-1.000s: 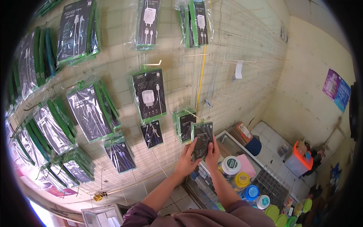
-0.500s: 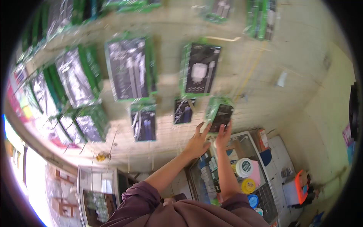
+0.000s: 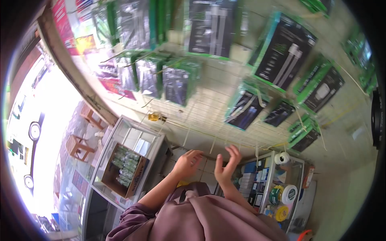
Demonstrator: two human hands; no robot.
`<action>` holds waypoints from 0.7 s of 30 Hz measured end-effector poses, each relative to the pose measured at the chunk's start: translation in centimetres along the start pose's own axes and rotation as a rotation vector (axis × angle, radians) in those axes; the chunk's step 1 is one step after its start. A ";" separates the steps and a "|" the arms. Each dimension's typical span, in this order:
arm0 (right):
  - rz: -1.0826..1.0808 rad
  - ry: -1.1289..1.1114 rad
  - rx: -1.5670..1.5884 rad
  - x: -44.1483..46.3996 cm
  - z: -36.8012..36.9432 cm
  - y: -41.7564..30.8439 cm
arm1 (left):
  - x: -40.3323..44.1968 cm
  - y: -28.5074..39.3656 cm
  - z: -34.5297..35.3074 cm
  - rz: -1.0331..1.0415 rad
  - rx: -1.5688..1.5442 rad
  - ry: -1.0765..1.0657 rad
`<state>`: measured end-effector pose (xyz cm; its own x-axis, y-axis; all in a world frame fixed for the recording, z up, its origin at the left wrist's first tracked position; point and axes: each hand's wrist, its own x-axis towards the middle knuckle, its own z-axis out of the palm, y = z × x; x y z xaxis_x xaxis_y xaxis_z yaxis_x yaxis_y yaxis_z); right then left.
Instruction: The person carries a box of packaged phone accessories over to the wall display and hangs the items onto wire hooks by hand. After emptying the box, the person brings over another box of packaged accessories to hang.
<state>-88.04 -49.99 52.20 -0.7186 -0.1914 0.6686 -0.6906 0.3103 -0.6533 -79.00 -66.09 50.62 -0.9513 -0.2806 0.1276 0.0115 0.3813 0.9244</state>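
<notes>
Your left hand (image 3: 187, 164) and right hand (image 3: 228, 165) are raised near each other, fingers parted and loosely bent. Past your right hand, a white-lidded jar (image 3: 289, 194) stands on the glass counter (image 3: 267, 185); leftward sits an open carton (image 3: 138, 178). Beyond, black-and-green packets (image 3: 244, 109) hang on the wall grid (image 3: 201, 131), above your hands.

Print on the lowest right-side packet (image 3: 304, 135) illegibly blurred, upper green packet (image 3: 317, 5) cut off by the top edge
</notes>
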 end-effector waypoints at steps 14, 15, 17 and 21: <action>-0.202 -0.895 0.225 -13.6 26.6 -7.1 | -19.6 -21.4 -14.6 -0.668 0.603 0.667; -0.188 -0.918 0.240 -15.5 29.3 -6.3 | -21.4 -23.6 -14.6 -0.774 0.649 0.605; -0.164 -0.999 0.217 -18.4 33.3 -5.2 | -24.1 -26.6 -13.6 -0.871 0.682 0.524; 0.109 -1.151 0.124 -23.1 39.5 -4.1 | -27.7 -30.2 -12.4 -0.959 0.726 0.466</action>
<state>-71.82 -83.63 25.41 -0.3808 -0.9220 -0.0699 -0.5778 0.2963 -0.7605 -49.17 -80.77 23.68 -0.2884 -0.9304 -0.2261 -0.9217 0.2058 0.3287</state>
